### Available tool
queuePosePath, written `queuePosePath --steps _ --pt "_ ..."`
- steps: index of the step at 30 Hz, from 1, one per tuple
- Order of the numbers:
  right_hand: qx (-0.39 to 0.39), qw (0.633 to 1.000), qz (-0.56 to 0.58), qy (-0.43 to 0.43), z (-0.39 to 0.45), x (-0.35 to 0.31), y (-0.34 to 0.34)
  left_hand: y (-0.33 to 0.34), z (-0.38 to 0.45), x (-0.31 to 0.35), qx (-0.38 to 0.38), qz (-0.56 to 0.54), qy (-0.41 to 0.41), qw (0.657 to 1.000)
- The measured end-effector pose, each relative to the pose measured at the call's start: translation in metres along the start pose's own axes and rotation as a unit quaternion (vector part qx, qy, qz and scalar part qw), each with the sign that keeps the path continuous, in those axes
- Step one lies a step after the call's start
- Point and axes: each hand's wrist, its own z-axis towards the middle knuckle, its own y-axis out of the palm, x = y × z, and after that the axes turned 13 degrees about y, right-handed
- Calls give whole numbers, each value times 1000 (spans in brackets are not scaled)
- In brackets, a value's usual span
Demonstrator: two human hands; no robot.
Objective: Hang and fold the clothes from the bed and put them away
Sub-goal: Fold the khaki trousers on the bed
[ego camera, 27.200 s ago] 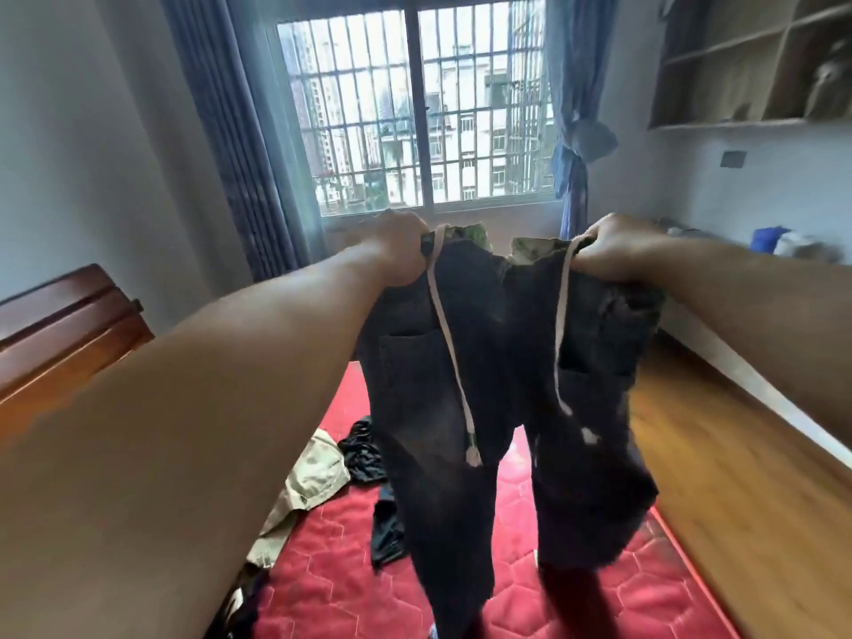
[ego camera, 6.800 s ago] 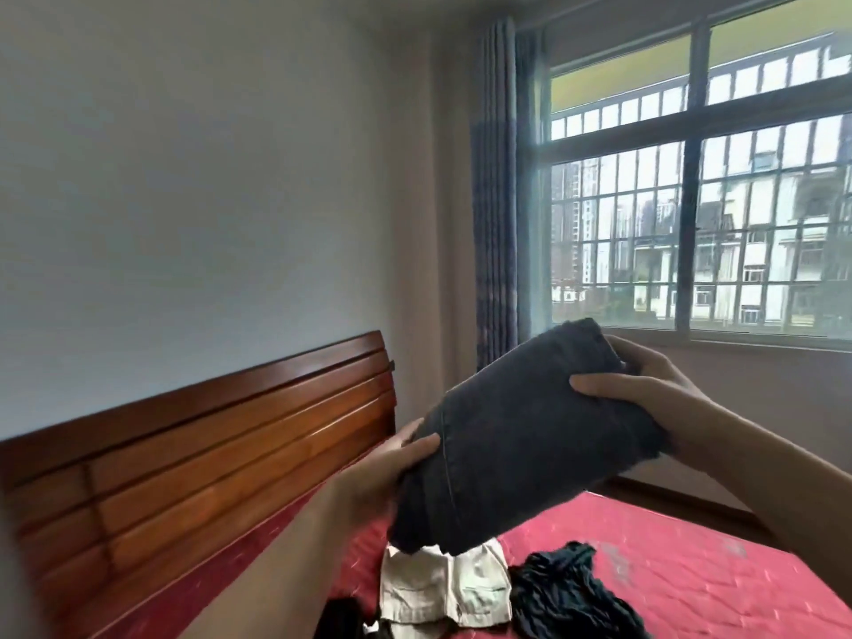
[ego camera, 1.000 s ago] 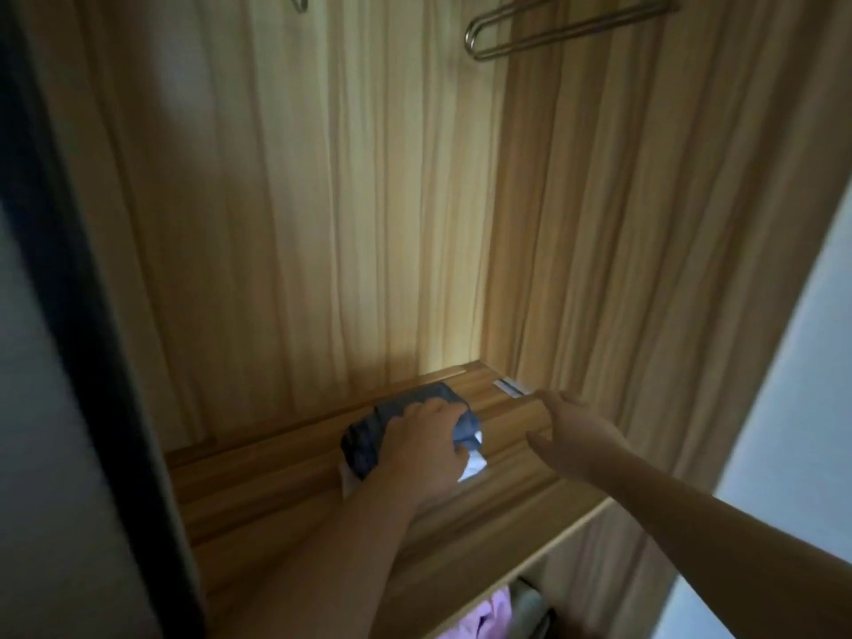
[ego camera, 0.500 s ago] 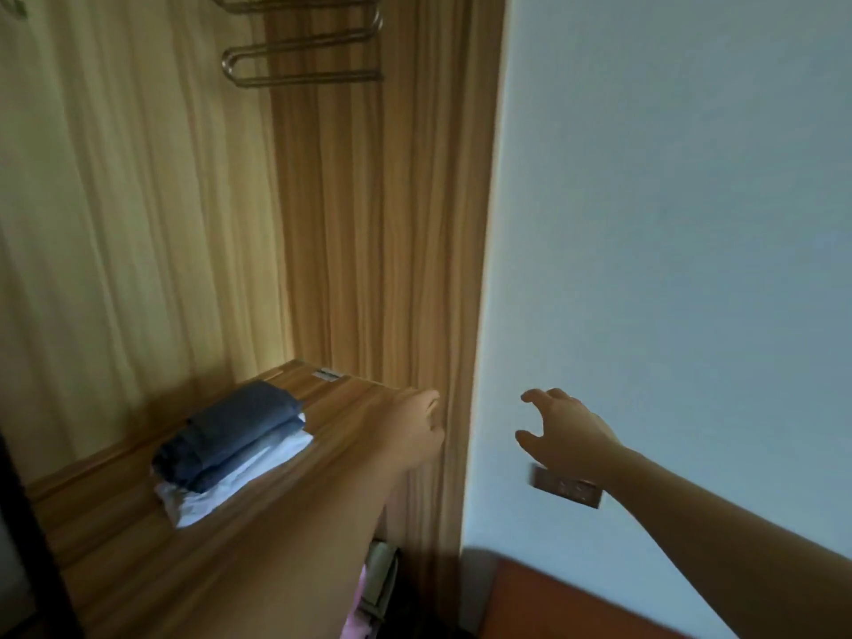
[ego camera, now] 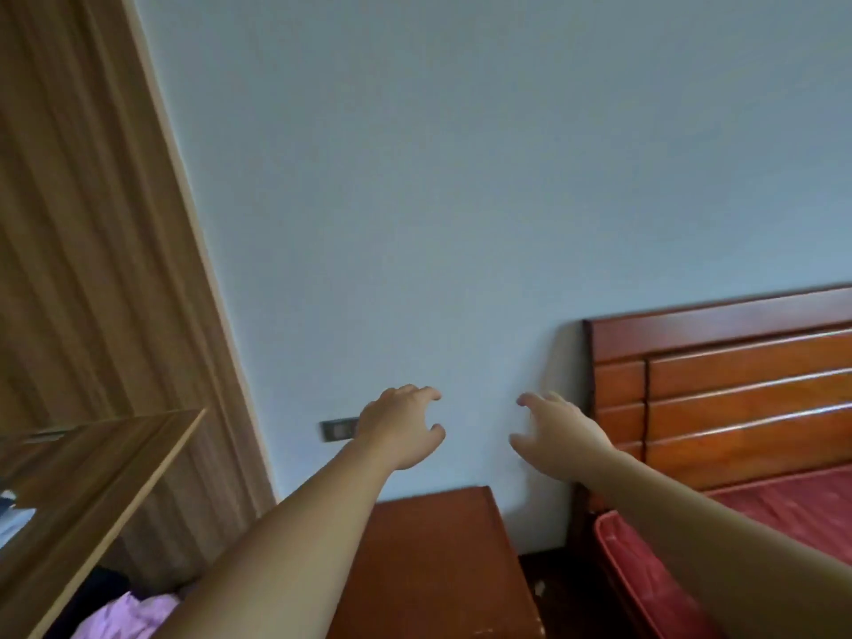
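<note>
My left hand (ego camera: pixel 400 424) and my right hand (ego camera: pixel 555 428) are both stretched out in front of the pale wall, fingers loosely curved, holding nothing. The wardrobe shelf (ego camera: pixel 106 472) shows at the lower left, and only a sliver of the folded clothes (ego camera: pixel 11 516) on it is visible at the frame's left edge. The bed's red mattress (ego camera: pixel 654 574) lies at the lower right below my right forearm, with no clothes on the part in view.
The wardrobe's wooden side panel (ego camera: pixel 97 251) runs down the left. A brown bedside cabinet (ego camera: pixel 442 560) stands below my hands, against the wall. The red-brown headboard (ego camera: pixel 719 389) is at the right. A wall socket (ego camera: pixel 339 430) sits left of my left hand. Pink cloth (ego camera: pixel 129 615) lies under the shelf.
The view has swung right, from the wardrobe toward the bed. Both empty hands moved with it and now sit closer together. The folded pile has slid almost out of view at the left.
</note>
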Motion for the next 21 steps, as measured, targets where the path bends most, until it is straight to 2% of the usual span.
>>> queuePosePath --steps 4,8,14,21 --pt "42 992 5 119 -43 82 -36 29 31 79 -20 -41 103 994" --pt "80 965 -10 250 -111 151 -55 77 37 158 -38 -112 183 976" --pt "111 904 -24 411 -253 218 -67 117 -6 285 -116 -153 343 919" --pt "152 823 -13 547 -435 265 -102 107 -99 436 -138 -170 494 841"
